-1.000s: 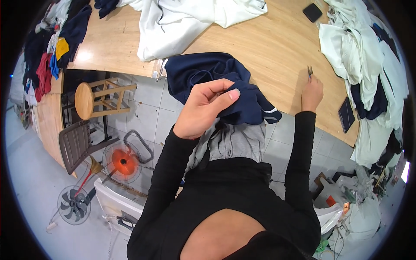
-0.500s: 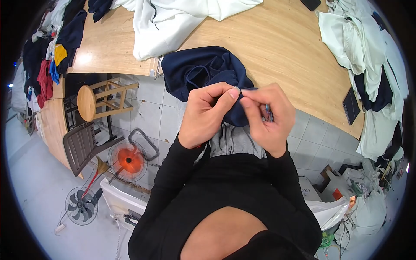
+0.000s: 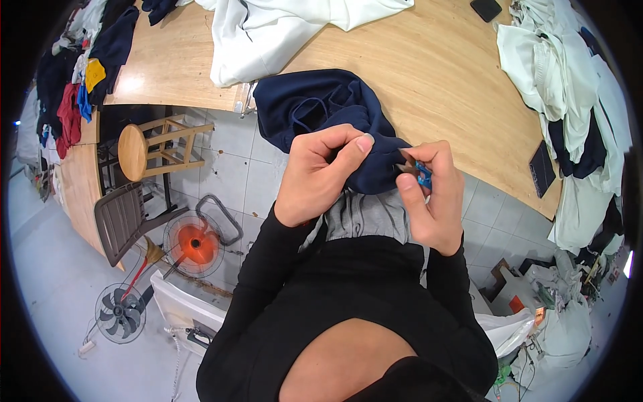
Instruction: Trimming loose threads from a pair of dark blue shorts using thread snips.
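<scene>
A dark navy garment point(image 3: 365, 100) with a looped drawstring lies bunched over the table's near edge and hangs down toward my lap. My left hand point(image 3: 315, 177) pinches its fabric between thumb and forefinger. On the other side, my right hand point(image 3: 435, 201) is closed around small blue-handled thread snips point(image 3: 423, 175). Their blade points at the navy cloth, close beside it. Whether the tip touches the fabric I cannot tell.
A white garment point(image 3: 248, 47) is spread on the wooden table point(image 3: 429, 74). White clothes point(image 3: 549, 74) are heaped at the right, near a dark flat object point(image 3: 542, 167). A wooden stool point(image 3: 132, 153), a brown chair point(image 3: 119, 224) and two fans point(image 3: 194, 244) stand at the left.
My right hand has moved right and slightly down, away from my left fingertips. The blue snips now show more plainly. My left hand keeps its pinch on the garment.
</scene>
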The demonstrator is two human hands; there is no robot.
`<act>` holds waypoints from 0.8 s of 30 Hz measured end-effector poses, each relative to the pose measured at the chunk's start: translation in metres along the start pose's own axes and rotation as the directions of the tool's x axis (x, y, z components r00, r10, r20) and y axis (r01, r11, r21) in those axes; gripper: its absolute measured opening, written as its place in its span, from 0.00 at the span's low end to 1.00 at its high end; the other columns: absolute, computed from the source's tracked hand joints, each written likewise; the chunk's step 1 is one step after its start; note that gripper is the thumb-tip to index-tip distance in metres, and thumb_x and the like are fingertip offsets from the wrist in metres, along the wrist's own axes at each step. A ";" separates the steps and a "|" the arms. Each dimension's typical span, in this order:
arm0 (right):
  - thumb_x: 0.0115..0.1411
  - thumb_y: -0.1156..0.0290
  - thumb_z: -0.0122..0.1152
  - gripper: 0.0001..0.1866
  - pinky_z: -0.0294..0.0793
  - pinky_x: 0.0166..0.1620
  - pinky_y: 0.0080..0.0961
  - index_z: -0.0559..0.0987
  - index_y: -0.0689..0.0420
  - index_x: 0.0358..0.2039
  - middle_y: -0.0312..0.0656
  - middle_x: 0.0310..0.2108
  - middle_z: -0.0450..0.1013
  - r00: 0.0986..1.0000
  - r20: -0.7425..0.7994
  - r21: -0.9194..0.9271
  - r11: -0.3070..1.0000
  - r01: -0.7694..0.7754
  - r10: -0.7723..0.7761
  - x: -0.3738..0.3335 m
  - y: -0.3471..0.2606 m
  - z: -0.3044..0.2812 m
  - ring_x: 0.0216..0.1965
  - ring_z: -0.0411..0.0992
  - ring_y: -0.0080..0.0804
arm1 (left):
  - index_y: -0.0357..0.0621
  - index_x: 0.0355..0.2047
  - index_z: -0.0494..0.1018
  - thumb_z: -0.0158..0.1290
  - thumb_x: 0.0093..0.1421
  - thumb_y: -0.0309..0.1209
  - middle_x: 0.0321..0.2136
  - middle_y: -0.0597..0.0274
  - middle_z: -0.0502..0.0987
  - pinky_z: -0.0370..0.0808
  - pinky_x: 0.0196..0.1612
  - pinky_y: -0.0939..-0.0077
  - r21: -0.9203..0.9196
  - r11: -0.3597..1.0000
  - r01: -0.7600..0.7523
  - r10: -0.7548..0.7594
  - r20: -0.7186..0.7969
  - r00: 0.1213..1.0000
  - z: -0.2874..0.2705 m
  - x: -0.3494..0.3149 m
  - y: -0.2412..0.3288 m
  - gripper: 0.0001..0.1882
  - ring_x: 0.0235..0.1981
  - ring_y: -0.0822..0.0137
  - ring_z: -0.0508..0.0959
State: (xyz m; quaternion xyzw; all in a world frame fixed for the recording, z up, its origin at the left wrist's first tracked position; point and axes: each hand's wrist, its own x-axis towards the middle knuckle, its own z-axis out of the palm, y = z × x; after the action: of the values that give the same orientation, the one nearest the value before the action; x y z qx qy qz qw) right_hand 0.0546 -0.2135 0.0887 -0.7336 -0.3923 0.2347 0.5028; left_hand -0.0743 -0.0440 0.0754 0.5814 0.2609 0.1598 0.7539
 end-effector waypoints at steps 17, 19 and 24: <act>0.57 0.77 0.79 0.13 0.60 0.28 0.18 0.79 0.61 0.36 0.35 0.25 0.77 0.988 -0.122 -0.092 0.992 0.088 -0.099 0.003 -0.001 0.009 0.23 0.63 0.17 | 0.32 0.36 0.81 0.60 0.73 0.25 0.26 0.74 0.74 0.65 0.32 0.82 0.036 0.999 -0.029 0.027 0.050 0.998 -0.005 -0.001 -0.004 0.09 0.30 0.83 0.68; 0.57 0.77 0.79 0.13 0.60 0.28 0.18 0.80 0.61 0.37 0.36 0.25 0.77 0.988 -0.118 -0.094 0.992 0.087 -0.098 0.004 0.000 0.009 0.23 0.64 0.17 | 0.32 0.36 0.81 0.60 0.73 0.26 0.26 0.74 0.74 0.65 0.32 0.82 0.037 0.999 -0.033 0.031 0.057 0.998 -0.006 0.000 -0.004 0.09 0.30 0.83 0.68; 0.57 0.78 0.79 0.13 0.61 0.28 0.17 0.81 0.61 0.37 0.36 0.25 0.78 0.983 -0.134 -0.090 0.990 0.111 -0.122 0.005 0.001 0.011 0.23 0.64 0.17 | 0.33 0.33 0.79 0.59 0.74 0.26 0.26 0.76 0.72 0.62 0.32 0.81 0.032 0.999 -0.019 0.017 0.058 0.998 -0.003 -0.001 -0.003 0.11 0.30 0.84 0.65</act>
State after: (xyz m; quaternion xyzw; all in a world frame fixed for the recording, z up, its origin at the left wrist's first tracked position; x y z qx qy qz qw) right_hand 0.0498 -0.2038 0.0836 -0.7440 -0.4078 0.1368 0.5112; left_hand -0.0767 -0.0427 0.0721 0.6002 0.2366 0.1455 0.7501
